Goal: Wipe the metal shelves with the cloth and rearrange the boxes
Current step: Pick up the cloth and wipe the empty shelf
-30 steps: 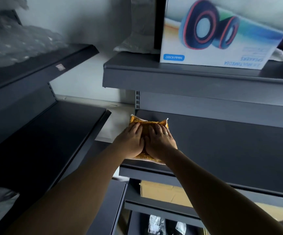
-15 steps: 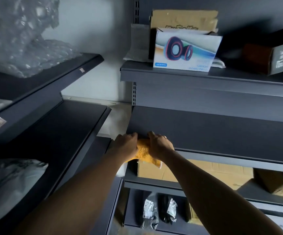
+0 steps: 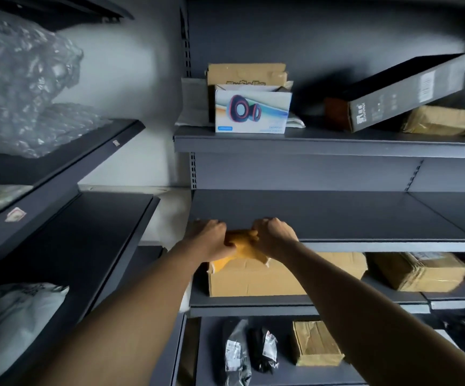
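Observation:
An orange cloth [image 3: 241, 246] is bunched between both hands at the front left corner of a bare dark metal shelf [image 3: 337, 218]. My left hand [image 3: 212, 240] grips its left side with curled fingers. My right hand [image 3: 274, 236] grips its right side, knuckles up. Part of the cloth hangs below the shelf lip. On the shelf above stands a white speaker box [image 3: 252, 111] in front of a brown carton [image 3: 246, 75]. A long black box [image 3: 409, 90] leans on a wrapped parcel [image 3: 448, 121] to the right.
Below the bare shelf sit a large cardboard box [image 3: 281, 277] and a taped parcel [image 3: 420, 271]. Lower still lie bagged black items [image 3: 251, 352] and a small carton [image 3: 316, 344]. The left rack [image 3: 86, 232] carries bubble wrap [image 3: 22, 87] and a white bag [image 3: 11, 324].
The hands have drawn the cloth from flat on the shelf back to its front edge and bunched it up between them. The view has pulled back, showing more shelves.

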### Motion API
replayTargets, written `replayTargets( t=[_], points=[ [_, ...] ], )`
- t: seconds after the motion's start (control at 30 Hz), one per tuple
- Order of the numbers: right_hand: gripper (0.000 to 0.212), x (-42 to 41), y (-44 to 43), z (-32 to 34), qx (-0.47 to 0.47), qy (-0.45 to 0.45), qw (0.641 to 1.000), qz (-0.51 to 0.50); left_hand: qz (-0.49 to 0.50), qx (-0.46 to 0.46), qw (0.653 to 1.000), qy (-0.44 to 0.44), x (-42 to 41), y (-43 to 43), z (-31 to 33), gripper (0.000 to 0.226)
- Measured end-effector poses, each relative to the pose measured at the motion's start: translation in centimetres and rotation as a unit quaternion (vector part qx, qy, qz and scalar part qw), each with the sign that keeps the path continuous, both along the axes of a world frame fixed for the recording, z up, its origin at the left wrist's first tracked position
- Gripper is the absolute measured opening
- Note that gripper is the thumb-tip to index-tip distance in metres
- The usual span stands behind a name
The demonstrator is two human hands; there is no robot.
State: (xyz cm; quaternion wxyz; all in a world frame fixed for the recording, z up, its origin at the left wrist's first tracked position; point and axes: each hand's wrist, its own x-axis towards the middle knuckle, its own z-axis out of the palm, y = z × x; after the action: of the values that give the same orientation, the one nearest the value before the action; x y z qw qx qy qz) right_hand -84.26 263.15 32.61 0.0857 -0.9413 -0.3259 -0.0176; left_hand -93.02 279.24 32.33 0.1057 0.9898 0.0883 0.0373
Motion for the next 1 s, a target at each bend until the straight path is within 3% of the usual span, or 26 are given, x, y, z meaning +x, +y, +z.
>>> replayTargets(
  t=[0.17,0.33,0.47,0.7,0.9,1.0],
  points=[
    [0.044,2.1,-6.4,2.8,0.000,-0.026,0.999,-0.048,-0.066,0.050,0.997,-0.008,3.4,-5.8,2.9,0.049],
    [0.053,5.2,-13.1,4.8,0.039,-0.040,0.996,-0.065,-0.118,0.065,0.991,-0.014,8.3,-11.2,4.6,0.045],
    [0.046,8.9,-18.2,5.7,0.040,-0.060,0.992,-0.107,-0.157,0.093,0.982,-0.044,13.3,-15.9,6.0,0.042],
    [0.021,14.1,-30.4,6.9,0.010,-0.074,0.977,-0.199,-0.228,0.131,0.960,-0.098,22.1,-27.3,7.0,0.017],
    [0.020,15.0,-43.9,7.8,-0.013,-0.098,0.950,-0.295,-0.306,0.155,0.931,-0.123,28.8,-42.1,6.7,0.019],
    [0.021,13.7,-51.8,7.9,-0.018,-0.115,0.923,-0.366,-0.371,0.127,0.911,-0.126,30.0,-51.2,6.9,0.032]
  ],
)
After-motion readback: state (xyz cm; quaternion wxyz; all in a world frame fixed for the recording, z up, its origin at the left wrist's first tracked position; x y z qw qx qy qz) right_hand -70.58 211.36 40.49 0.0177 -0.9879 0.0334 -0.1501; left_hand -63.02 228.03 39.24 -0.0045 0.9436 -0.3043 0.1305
